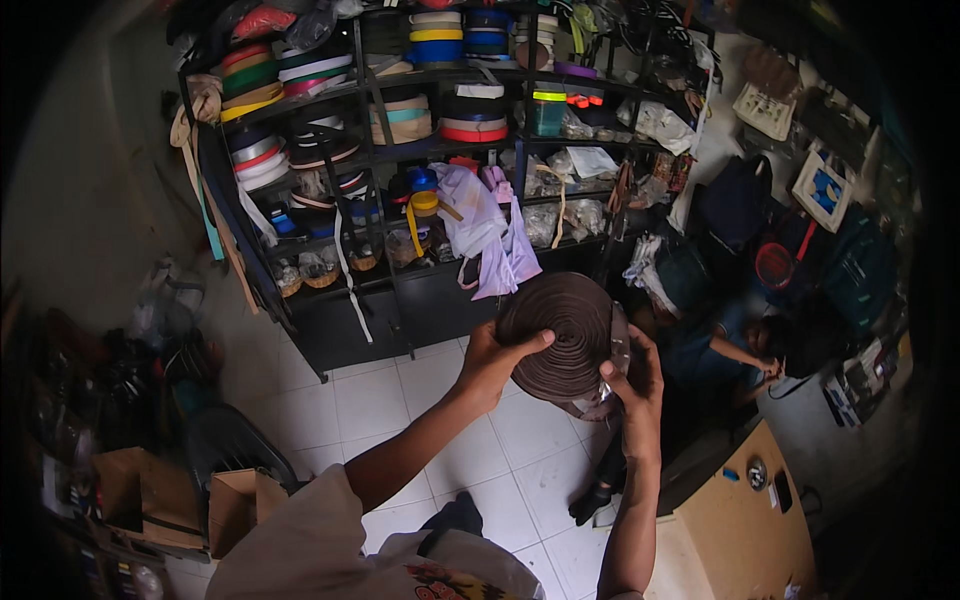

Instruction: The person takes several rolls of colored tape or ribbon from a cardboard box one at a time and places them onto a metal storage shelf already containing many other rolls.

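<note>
A large roll of dark brown webbing tape (548, 350) is held up in front of me, its flat coiled face turned toward me. My left hand (490, 362) is closed on its left edge, the thumb lying on the coil. My right hand (640, 395) grips the right edge, thumb in front and fingers behind. A looser outer strip with a shiny, clear patch hangs along the roll's lower right side. Behind the roll, the fingers of my left hand are mostly hidden.
A dark shelf rack (340, 325) holds webbing rolls (405, 118), bags and a lilac cloth (470, 210). At right, a person (740, 345) sits by a wooden table (740, 530); bags (735, 205) hang on the wall. Cardboard boxes (160, 495) and a black chair (235, 440) stand left.
</note>
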A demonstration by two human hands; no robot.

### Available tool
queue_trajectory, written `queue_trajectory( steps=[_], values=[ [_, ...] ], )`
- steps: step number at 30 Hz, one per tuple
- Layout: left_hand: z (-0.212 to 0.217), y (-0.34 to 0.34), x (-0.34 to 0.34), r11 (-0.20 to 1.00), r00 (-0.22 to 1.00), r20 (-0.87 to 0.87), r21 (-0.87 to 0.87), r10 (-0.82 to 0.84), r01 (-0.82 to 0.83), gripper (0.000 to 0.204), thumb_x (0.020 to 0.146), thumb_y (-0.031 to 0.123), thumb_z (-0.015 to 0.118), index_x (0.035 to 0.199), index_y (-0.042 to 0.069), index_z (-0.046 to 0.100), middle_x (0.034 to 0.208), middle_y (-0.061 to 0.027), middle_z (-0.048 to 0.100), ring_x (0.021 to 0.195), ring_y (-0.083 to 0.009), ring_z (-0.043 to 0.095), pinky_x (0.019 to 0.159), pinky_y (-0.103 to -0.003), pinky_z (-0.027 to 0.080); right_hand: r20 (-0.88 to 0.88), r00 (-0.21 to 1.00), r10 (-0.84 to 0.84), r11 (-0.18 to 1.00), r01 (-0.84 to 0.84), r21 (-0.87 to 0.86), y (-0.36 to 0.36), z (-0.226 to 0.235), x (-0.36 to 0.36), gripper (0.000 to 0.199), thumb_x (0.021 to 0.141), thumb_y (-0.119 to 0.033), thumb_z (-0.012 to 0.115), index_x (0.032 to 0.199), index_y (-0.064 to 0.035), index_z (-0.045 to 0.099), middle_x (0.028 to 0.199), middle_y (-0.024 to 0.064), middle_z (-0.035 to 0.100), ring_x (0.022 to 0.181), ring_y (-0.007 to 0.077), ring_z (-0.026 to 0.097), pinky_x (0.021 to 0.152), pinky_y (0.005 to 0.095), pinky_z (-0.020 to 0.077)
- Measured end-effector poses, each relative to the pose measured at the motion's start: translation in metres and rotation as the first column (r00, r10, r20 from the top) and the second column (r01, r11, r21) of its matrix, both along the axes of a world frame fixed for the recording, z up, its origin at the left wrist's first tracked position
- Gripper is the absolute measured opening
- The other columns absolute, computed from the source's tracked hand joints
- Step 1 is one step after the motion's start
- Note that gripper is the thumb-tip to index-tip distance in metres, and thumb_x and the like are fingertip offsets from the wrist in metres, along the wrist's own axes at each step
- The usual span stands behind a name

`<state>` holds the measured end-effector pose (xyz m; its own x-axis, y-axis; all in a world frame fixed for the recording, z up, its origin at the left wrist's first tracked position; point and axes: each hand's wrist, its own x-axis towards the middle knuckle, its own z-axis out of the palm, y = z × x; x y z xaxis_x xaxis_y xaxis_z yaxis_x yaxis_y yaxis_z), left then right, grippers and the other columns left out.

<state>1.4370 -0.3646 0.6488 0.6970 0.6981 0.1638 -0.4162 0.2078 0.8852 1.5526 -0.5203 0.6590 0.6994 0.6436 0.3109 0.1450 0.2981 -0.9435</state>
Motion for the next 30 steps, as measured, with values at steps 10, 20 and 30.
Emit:
queue_trajectory(
  steps=[10, 20, 30],
  values=[
    [0.013, 0.208, 0.192, 0.974, 0.975, 0.108, 0.1, 0.192, -0.203, 0.04, 0.081, 0.009, 0.073, 0.116, -0.004, 0.057, 0.108, -0.0098, 0.065, 0.099, -0.0166, 0.062, 0.089, -0.029, 0.049, 0.025, 1.0, -0.007, 0.994, 0.005, 0.108, 0.244, 0.006, 0.196, 0.064, 0.072, -0.001, 0.079, 0.129, -0.0003, 0.048, 0.117, 0.0101, 0.058, 0.104, 0.0167, 0.057, 0.09, 0.0286, 0.0468],
    [0.037, 0.347, 0.449, 0.801, 0.996, -0.03, 0.596, 0.086, -0.051, 0.072, 0.08, 0.037, 0.075, 0.123, -0.008, 0.038, 0.11, -0.0204, 0.06, 0.101, -0.0262, 0.062, 0.088, -0.034, 0.048, -0.415, 0.897, -0.151, 0.891, 0.305, 0.337, 0.36, -0.01, 0.406, 0.051, 0.077, 0.003, 0.071, 0.124, 0.0026, 0.053, 0.108, 0.0093, 0.062, 0.096, 0.0173, 0.06, 0.087, 0.029, 0.0464],
    [0.106, 0.486, 0.673, 0.701, 0.93, 0.336, 0.629, 0.147, -0.338, 0.074, 0.078, 0.021, 0.074, 0.125, -0.003, 0.022, 0.119, -0.024, 0.047, 0.115, -0.0285, 0.049, 0.099, -0.036, 0.038, -0.145, 0.979, -0.145, 0.898, 0.192, 0.395, 0.513, 0.091, 0.651, 0.051, 0.076, -0.011, 0.077, 0.12, 0.0049, 0.057, 0.104, 0.0087, 0.063, 0.086, 0.0147, 0.062, 0.073, 0.0267, 0.0506]
  ],
)
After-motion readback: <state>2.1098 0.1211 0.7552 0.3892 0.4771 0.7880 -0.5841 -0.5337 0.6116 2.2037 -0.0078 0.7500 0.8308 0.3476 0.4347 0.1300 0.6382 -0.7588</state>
